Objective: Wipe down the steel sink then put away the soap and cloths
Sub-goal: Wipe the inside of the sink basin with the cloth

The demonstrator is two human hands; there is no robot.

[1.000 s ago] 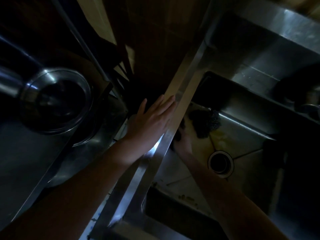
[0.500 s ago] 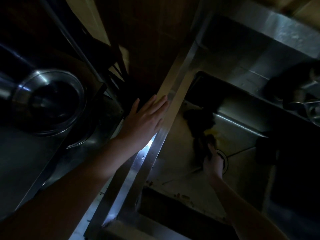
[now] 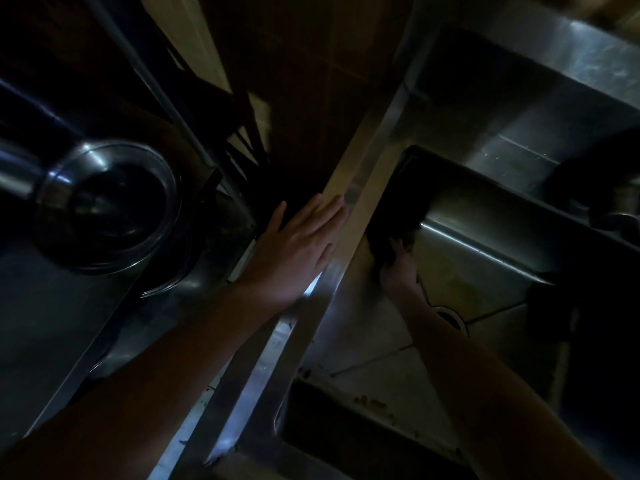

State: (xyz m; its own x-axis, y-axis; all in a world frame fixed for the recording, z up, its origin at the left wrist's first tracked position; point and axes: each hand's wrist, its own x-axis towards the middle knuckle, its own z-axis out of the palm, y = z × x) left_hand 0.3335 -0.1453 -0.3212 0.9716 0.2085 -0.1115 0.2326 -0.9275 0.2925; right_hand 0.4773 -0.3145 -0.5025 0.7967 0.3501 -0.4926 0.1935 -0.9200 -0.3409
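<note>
The scene is very dim. The steel sink (image 3: 460, 282) fills the right half, with its round drain (image 3: 450, 318) partly behind my right forearm. Down in the basin my right hand (image 3: 398, 271) grips a dark cloth (image 3: 389, 245) and holds it against the sink floor near the left wall. My left hand (image 3: 298, 251) lies flat with straight fingers on the sink's left rim (image 3: 349, 202), holding nothing.
A large round steel pot or lid (image 3: 107, 206) sits on the steel counter at the left. A dark object (image 3: 602, 195) stands on the ledge behind the sink at the right. Small brown specks lie at the basin's near edge (image 3: 374, 403).
My right hand has swept the cloth from the drain area back toward the left wall of the basin. The left hand stays flat on the rim.
</note>
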